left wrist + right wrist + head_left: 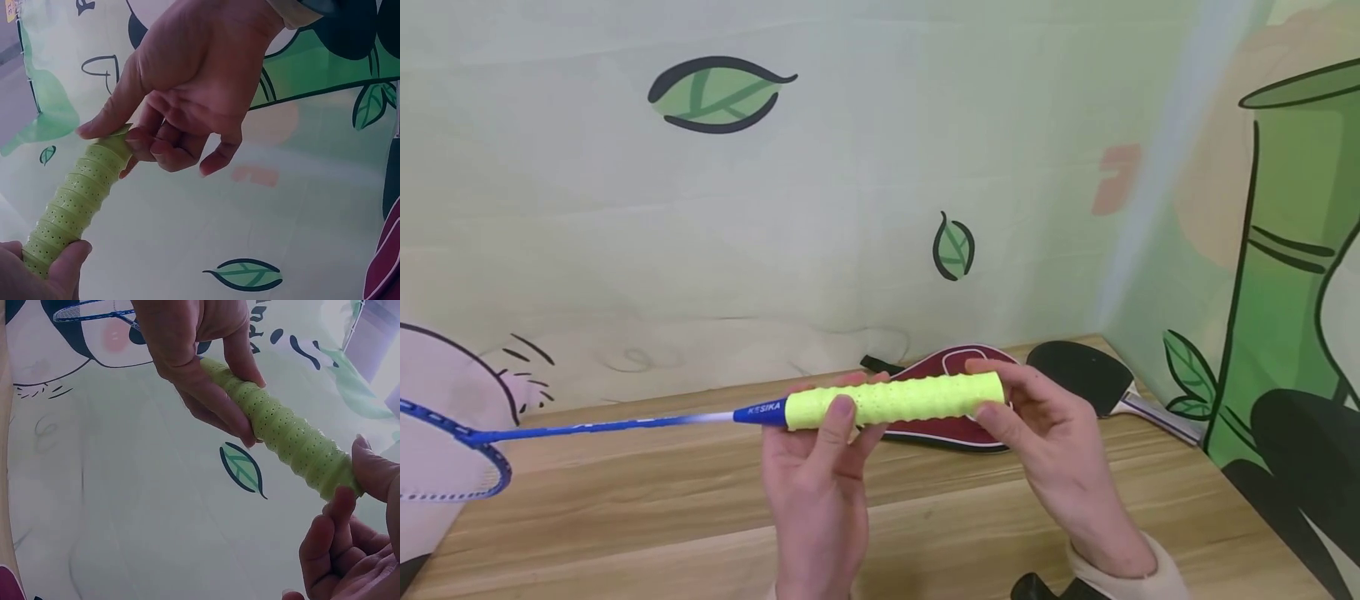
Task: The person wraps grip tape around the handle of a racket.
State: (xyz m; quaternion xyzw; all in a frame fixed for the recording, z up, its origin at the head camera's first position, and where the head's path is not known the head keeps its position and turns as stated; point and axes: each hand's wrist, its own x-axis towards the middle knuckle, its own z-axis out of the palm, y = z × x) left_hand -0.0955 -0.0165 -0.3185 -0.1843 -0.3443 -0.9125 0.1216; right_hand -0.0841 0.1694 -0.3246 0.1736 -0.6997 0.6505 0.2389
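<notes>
A blue badminton racket (580, 429) is held up level above the table, its head cut off by the left edge of the head view. Its handle is wrapped in a bright yellow-green, ridged and perforated overgrip (917, 398). My left hand (820, 483) grips the handle near the blue cone, thumb lying across the wrap. At the butt end, my right hand (1052, 450) pinches the overgrip between thumb and fingers. The left wrist view shows a small edge of wrap (119, 131) lifting beside the right thumb. In the right wrist view, the right index fingertip (342, 499) sits against the handle's end.
On the wooden table (625, 500) behind the hands lies a dark red paddle case (955, 437) with black trim. Right of it rests a black table tennis paddle (1078, 371) with a pale handle. A printed cloth backdrop (850, 167) stands behind and to the right. A black object (1052, 587) shows at the bottom edge.
</notes>
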